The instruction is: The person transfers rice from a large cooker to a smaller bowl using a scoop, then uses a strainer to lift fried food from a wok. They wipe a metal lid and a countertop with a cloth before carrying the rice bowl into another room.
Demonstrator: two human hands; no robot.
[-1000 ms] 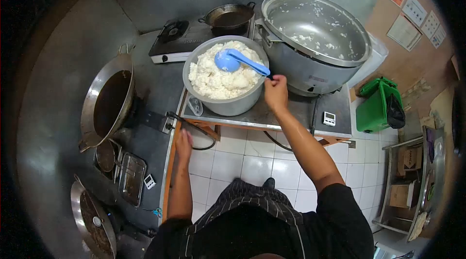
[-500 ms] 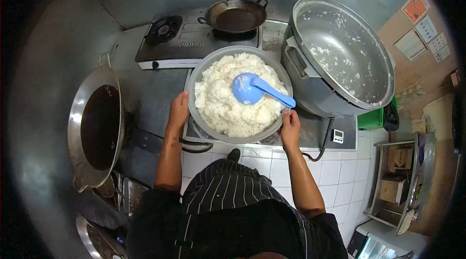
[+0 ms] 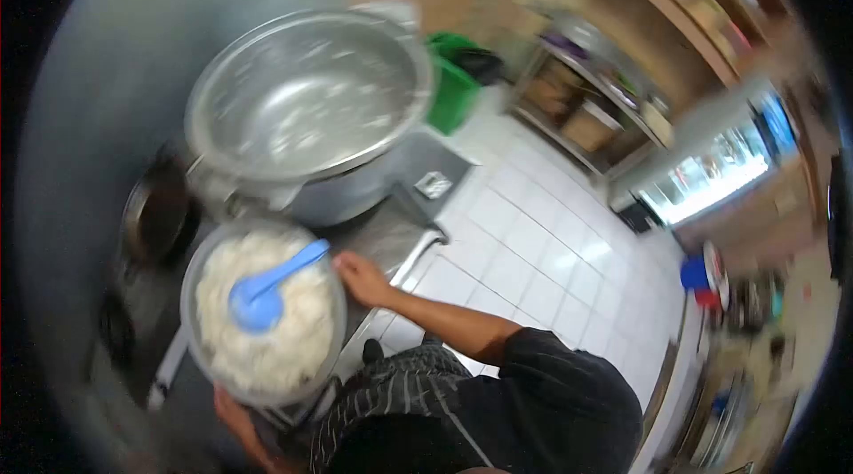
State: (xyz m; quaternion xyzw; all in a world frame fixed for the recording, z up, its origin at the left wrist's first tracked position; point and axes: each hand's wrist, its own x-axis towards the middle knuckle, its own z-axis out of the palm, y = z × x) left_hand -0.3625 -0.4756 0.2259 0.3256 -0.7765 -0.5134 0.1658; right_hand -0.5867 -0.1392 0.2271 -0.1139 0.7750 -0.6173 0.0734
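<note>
A round grey bowl [image 3: 338, 318] is heaped with white cooked rice [image 3: 267, 360]. On the rice lies a blue rice scoop [image 3: 257, 305], its handle pointing to the upper right over the rim. My right hand [image 3: 362, 278] grips the bowl's right side, close to the scoop's handle end. At the lower left, my left hand [image 3: 233, 416] holds the opposite side of the rim; its fingers are partly hidden under the bowl. Just beyond the bowl stands a large metal pot [image 3: 346, 200] with rice grains stuck inside.
A dark wok [image 3: 155, 221] sits on the stove at the left. Near the counter's right end lies a small white timer [image 3: 433, 185]. A green bin [image 3: 455, 99] stands beyond the counter. White floor tiles [image 3: 506, 225] lead to a shelf with boxes [image 3: 591, 125] and a lit glass-door fridge [image 3: 711, 176].
My view has swung to the right, so bowl and pot appear further left and the fridge has come into sight. Both hands still hold the bowl; the picture is blurred by motion.
</note>
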